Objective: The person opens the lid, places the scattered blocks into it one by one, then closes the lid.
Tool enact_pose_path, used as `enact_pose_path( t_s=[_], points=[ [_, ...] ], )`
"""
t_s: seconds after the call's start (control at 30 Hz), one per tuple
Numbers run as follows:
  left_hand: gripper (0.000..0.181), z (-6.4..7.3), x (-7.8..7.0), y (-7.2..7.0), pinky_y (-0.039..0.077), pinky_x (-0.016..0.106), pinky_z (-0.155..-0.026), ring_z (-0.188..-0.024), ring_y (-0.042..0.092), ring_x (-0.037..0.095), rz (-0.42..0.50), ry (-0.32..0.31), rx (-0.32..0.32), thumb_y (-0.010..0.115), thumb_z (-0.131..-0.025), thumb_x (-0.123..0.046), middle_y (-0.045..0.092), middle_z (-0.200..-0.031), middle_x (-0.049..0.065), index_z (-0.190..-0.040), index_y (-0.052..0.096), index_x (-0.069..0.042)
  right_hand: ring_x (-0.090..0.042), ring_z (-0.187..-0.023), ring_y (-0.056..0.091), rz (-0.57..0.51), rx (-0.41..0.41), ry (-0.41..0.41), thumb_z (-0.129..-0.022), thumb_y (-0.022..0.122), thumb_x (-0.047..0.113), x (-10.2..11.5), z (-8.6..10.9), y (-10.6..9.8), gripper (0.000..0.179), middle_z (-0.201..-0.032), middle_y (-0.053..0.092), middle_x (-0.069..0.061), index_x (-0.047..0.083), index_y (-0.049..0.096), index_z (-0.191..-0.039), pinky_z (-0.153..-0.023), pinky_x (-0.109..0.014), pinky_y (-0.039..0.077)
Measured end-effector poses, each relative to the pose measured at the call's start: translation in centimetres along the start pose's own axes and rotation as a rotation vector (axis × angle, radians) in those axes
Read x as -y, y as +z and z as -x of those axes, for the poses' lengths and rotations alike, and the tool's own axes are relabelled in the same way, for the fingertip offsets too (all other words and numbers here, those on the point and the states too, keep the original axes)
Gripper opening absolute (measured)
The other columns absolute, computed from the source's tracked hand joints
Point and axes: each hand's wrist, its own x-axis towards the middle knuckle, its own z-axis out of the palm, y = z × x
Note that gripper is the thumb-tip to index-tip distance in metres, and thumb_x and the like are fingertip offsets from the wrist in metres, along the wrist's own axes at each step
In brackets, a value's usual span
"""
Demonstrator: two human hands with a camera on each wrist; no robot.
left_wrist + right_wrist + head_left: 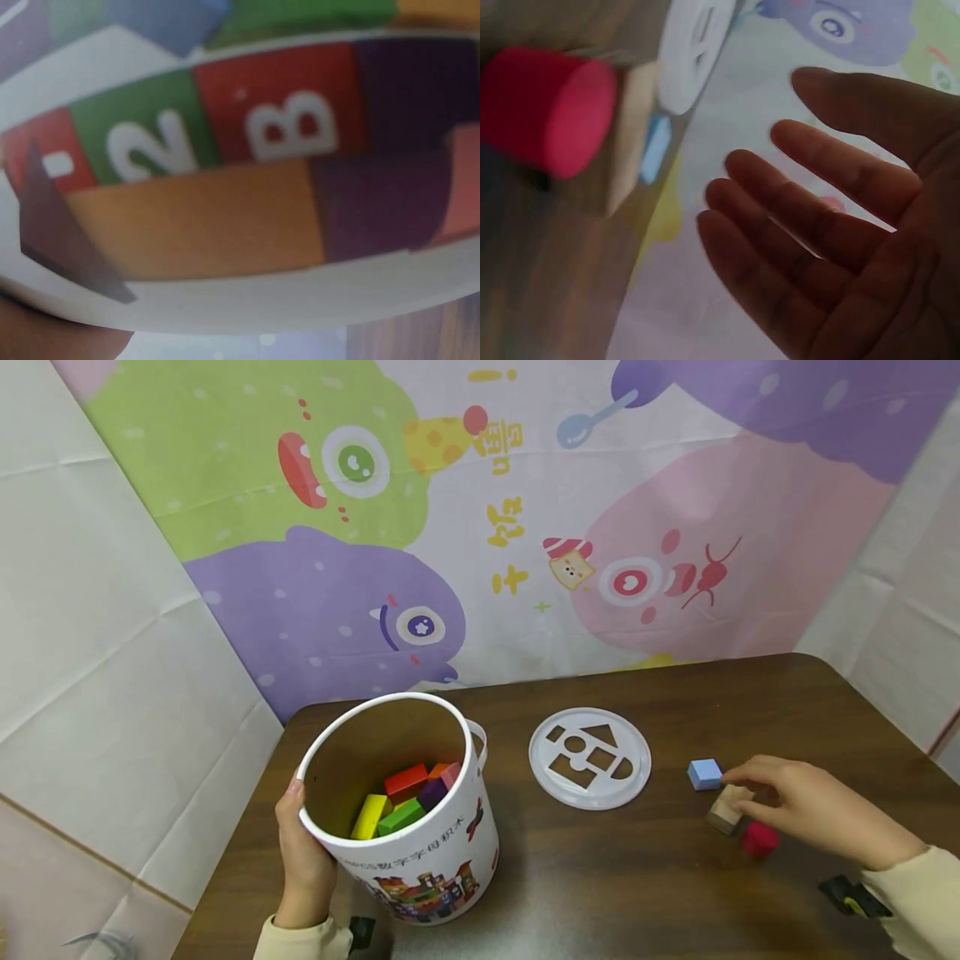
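Note:
My left hand (306, 852) holds a white bucket (457, 852) at its left side, with the thumb up at the rim. The bucket leans, and inside lie colored blocks, among them a yellow block (371, 817), a green block (402, 817) and a red block (406, 782). Its printed side fills the left wrist view. Over at the right, my right hand (813, 806) hovers above a plain wooden block (727, 808), fingers relaxed and holding nothing. Right beside that are a light blue block (704, 774) and a red cylinder (547, 109).
Between the bucket and the loose blocks lies a round white lid (637, 768) with shaped cutouts. The brown wooden table (600, 885) ends at a cartoon-printed cloth (510, 635) behind, and pale panels (112, 635) stand at the sides.

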Motion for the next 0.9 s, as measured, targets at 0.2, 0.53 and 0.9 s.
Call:
enact_pose_path(
  t_s=[0.2, 0.53, 0.9],
  points=[
    [0.055, -0.3, 0.8, -0.6, 0.043, 0.032, -0.102, -0.119, 0.053, 0.015, 0.012, 0.038, 0.038, 0.025, -0.102, -0.04, 0.057, -0.129, 0.0, -0.143, 0.044, -0.009, -0.014, -0.084, 0.066, 0.05, 0.109, 0.078, -0.079, 0.08, 0.027, -1.4, 1.0, 1.0, 0.023, -0.095, 0.068, 0.008, 0.016, 0.071, -0.096, -0.071, -0.033, 0.053],
    [0.05, 0.1, -0.5, 0.3, 0.042, 0.031, -0.101, -0.118, 0.052, 0.014, 0.0, -0.015, -0.008, 0.021, -0.102, -0.038, 0.058, -0.125, -0.003, -0.136, 0.051, -0.017, 0.003, -0.075, 0.053, 0.009, 0.157, 0.048, -0.073, 0.084, 0.029, -2.3, 1.9, 2.5, 0.034, -0.092, 0.068, 0.009, 0.013, 0.068, -0.098, -0.064, -0.027, 0.049],
    [0.051, 0.1, -0.3, 0.1, 0.042, 0.031, -0.101, -0.119, 0.052, 0.015, -0.017, -0.015, -0.007, 0.021, -0.102, -0.038, 0.057, -0.126, -0.003, -0.137, 0.05, -0.016, 0.003, -0.065, 0.041, -0.03, 0.189, 0.082, -0.071, 0.085, 0.021, -2.2, 1.8, 3.1, 0.041, -0.079, 0.057, 0.012, 0.012, 0.06, -0.104, -0.057, -0.023, 0.039]
  ],
)
